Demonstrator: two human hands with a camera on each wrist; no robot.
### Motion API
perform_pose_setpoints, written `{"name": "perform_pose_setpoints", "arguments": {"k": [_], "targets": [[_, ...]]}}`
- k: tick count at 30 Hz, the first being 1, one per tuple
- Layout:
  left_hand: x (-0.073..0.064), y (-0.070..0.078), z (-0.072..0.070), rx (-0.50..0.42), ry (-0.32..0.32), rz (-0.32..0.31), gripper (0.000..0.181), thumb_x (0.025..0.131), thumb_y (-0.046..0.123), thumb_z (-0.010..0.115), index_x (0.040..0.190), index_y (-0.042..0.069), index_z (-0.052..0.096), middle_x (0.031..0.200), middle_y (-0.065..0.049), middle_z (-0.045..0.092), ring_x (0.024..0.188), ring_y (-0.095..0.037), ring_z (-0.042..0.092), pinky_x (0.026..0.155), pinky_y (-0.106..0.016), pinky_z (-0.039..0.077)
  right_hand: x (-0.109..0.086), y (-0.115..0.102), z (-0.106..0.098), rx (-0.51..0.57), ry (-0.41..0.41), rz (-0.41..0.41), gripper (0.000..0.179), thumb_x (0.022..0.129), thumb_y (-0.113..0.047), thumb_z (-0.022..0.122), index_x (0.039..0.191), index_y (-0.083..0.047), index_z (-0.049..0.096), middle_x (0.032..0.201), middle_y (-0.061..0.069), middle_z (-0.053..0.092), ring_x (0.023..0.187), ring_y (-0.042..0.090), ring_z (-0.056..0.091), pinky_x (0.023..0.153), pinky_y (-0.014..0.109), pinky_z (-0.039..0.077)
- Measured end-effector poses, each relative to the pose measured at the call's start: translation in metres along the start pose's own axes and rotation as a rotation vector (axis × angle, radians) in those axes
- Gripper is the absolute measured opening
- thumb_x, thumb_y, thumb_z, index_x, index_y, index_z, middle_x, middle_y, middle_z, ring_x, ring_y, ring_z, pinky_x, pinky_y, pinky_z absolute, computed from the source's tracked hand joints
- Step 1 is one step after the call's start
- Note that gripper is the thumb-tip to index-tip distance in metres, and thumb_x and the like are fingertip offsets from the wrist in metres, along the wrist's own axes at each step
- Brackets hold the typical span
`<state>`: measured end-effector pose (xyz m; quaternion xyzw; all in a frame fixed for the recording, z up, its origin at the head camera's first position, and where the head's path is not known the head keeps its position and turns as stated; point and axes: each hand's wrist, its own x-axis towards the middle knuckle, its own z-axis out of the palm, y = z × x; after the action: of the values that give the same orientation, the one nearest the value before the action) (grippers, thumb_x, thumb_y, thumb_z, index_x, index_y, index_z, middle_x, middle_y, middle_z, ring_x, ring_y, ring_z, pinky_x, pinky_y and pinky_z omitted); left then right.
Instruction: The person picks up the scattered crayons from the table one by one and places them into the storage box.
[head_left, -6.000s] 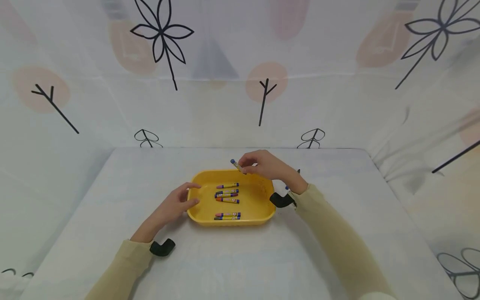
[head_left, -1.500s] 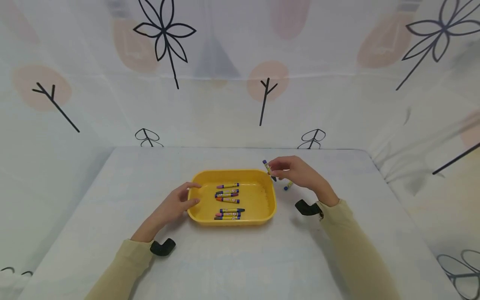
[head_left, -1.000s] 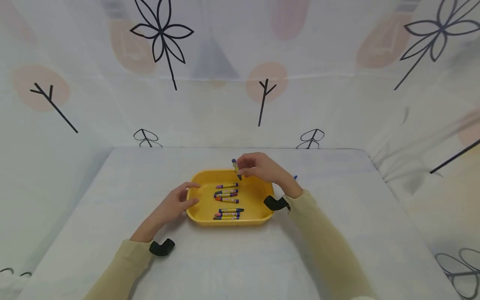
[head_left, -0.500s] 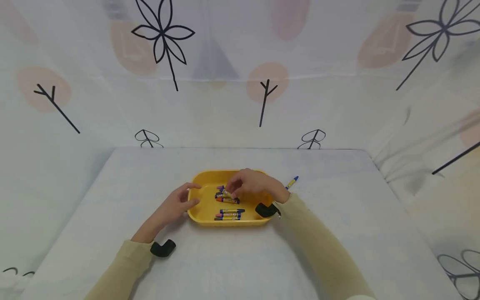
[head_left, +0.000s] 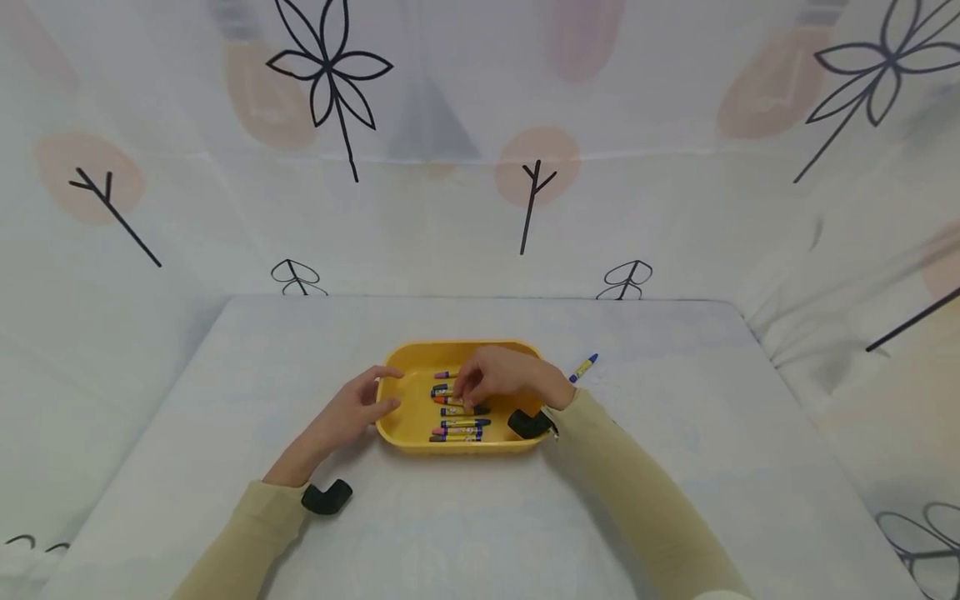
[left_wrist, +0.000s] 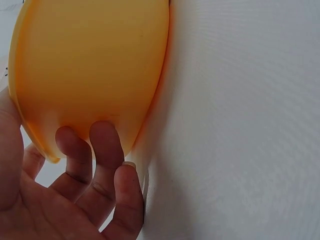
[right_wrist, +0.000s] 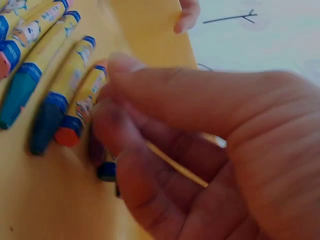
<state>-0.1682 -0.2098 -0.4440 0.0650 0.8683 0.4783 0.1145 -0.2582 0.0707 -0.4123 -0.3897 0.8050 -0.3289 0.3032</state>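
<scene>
A yellow tray (head_left: 405, 417) stands on the table with several wax crayons in it, in yellow-and-blue wrappers. My left hand (head_left: 343, 415) grips its left end, fingers against the outer wall in the left wrist view. Over the tray, my right hand (head_left: 501, 372) has loosely bent fingers with nothing visible between them. Its fingertips are right at a dark blue crayon (right_wrist: 62, 95) lying flat beside an orange one (right_wrist: 82, 105). A teal crayon (right_wrist: 22, 90) lies on the other side of the dark one. The hand hides parts of the upper crayons in the head view.
A blue crayon (head_left: 583, 368) lies on the white table just right of the tray. Patterned cloth (head_left: 450, 217) hangs behind the table and along both sides. Each wrist carries a black mount (head_left: 327, 497).
My right hand has brought a dark crayon from the right of the tray, lowered it between the orange and teal crayons and let it go. The left hand has stayed on the tray.
</scene>
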Motion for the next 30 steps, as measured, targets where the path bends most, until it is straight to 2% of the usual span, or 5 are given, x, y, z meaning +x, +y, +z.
{"name": "perform_pose_setpoints", "arguments": {"k": [7,14,19,24,30], "targets": [[-0.001,0.001,0.002,0.001,0.000,-0.002,0.042,0.096,0.022,0.066,0.136,0.017,0.053,0.156,-0.019,0.036,0.138,-0.045,0.036,0.111,-0.062,0.028,-0.019,-0.005,-0.016,0.027,0.123,-0.034,0.023,0.089,-0.011,0.075,0.110,-0.004,0.075,0.095,-0.004,0.073,0.089,0.014,0.066,0.084,0.028,0.055],[-0.001,0.000,0.002,-0.001,0.003,0.005,0.042,0.097,0.021,0.066,0.136,0.017,0.052,0.155,-0.020,0.036,0.138,-0.045,0.036,0.111,-0.064,0.026,-0.057,0.002,-0.041,0.036,0.238,-0.062,0.027,0.092,-0.014,0.072,0.116,-0.002,0.072,0.104,0.008,0.073,0.094,0.018,0.065,0.087,0.034,0.055],[-0.003,-0.001,0.002,-0.003,0.002,0.006,0.042,0.097,0.021,0.065,0.136,0.016,0.052,0.157,-0.019,0.032,0.141,-0.046,0.032,0.112,-0.062,0.026,-0.084,0.020,-0.052,0.053,0.348,0.045,0.028,0.093,-0.018,0.071,0.118,-0.004,0.072,0.107,0.007,0.073,0.097,0.021,0.064,0.087,0.038,0.053],[-0.002,-0.001,0.001,0.008,0.000,0.004,0.042,0.097,0.022,0.065,0.136,0.016,0.052,0.158,-0.020,0.031,0.142,-0.045,0.030,0.112,-0.060,0.026,-0.111,0.051,-0.054,0.033,0.464,0.153,0.027,0.094,-0.015,0.069,0.119,-0.005,0.070,0.111,0.008,0.072,0.101,0.024,0.063,0.090,0.041,0.053],[0.000,0.000,0.001,0.022,0.004,-0.002,0.042,0.097,0.022,0.066,0.137,0.017,0.052,0.157,-0.019,0.034,0.140,-0.045,0.034,0.111,-0.061,0.027,-0.138,0.087,-0.047,-0.038,0.528,0.226,0.031,0.092,-0.006,0.068,0.123,-0.006,0.069,0.127,0.012,0.066,0.115,0.031,0.061,0.098,0.050,0.049]]}}
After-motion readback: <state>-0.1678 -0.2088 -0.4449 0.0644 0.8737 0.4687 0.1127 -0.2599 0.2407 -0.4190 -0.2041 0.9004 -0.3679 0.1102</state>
